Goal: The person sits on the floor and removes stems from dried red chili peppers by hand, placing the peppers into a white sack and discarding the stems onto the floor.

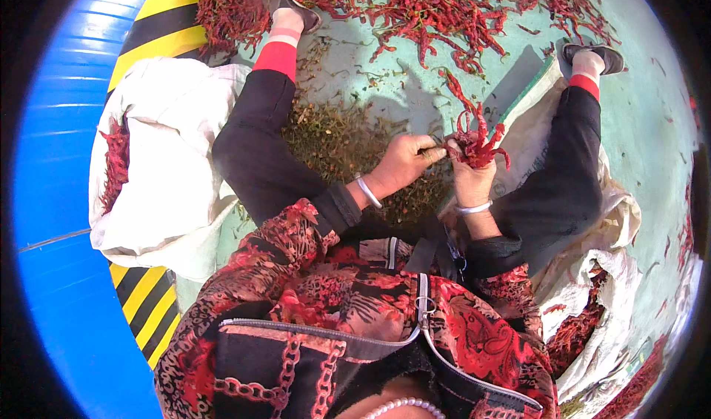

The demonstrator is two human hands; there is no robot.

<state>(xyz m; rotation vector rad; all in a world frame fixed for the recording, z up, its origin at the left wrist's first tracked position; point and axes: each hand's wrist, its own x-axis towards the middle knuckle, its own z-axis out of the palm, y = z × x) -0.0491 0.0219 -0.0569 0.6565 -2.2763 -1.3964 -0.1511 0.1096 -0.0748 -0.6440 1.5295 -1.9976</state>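
Observation:
My right hand (473,171) holds a small bunch of dried red chili peppers (482,148), their wrinkled pods sticking up and out past the fingers. Against the near side of that bunch, my left hand (408,155) has its thumb and fingers pinched together on what looks like a chili stem, mostly hidden by the fingertips. Under both hands, between my legs, lies a heap of brownish-green stems and bits (339,141). Beyond it, a large spread of red chili peppers (433,13) covers the floor.
A white woven sack (172,158) with chilies showing in its opening stands at my left, beside a blue wall panel (61,141) and black-yellow striping (161,35). At my right, an open white sack (611,274) contains chilies. Another sack (533,119) lies partly under my right leg.

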